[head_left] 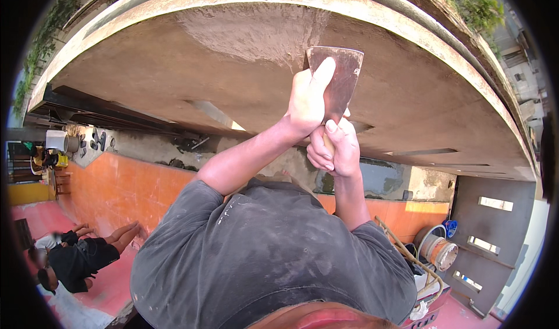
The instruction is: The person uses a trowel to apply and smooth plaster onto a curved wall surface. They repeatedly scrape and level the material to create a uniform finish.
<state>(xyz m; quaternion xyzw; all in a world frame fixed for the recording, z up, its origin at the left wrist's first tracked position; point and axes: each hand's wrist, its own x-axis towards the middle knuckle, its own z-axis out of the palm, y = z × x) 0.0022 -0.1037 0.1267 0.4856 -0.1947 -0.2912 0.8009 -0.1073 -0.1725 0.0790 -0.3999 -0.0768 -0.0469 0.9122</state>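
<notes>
Both grips (308, 99) (343, 148) on scraper (343, 79), bucket (435, 250) beside blue pail (450, 228), contents hidden

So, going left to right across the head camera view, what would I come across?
White container, dark sandals, left hand with its thumb on the scraper blade, right hand, smeared round bucket, grey slotted panel.

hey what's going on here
A person holds a wide-bladed scraper up in front of a brown wall. The right hand grips its handle, while the left hand has its thumb on the blade. A paler smeared patch shows near the wall's top edge.
</notes>
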